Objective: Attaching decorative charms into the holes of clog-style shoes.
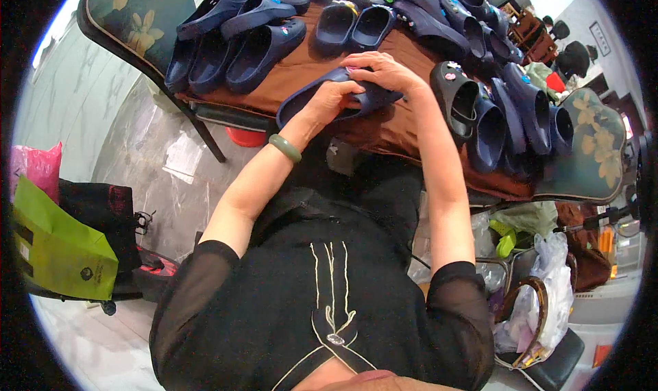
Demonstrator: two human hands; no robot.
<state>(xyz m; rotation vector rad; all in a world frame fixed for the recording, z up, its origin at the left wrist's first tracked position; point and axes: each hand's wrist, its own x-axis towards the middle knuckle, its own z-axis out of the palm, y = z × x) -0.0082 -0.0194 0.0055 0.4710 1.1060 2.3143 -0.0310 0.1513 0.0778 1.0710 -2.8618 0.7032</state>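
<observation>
A navy blue foam clog [375,99] lies tilted at the near edge of the cloth-covered table, its heel toward the left. My left hand [334,99], below a green bangle, grips the clog by its upper, with the thumb stretched toward the right. Bent over the top of the same clog is my right hand [381,71], fingers closed against it. A small pink piece [352,69] shows beside the right fingertips; its shape is mostly hidden. Just beyond my hands stands a pair of navy clogs [354,29] with small charms on top.
Several navy clogs [264,58] are grouped at the left of the brown cloth [384,132]. More clogs pile up at the back right, with a black clog [454,98] nearer. Floral chair backs [140,21] flank the table. Bags [65,243] lie at the left.
</observation>
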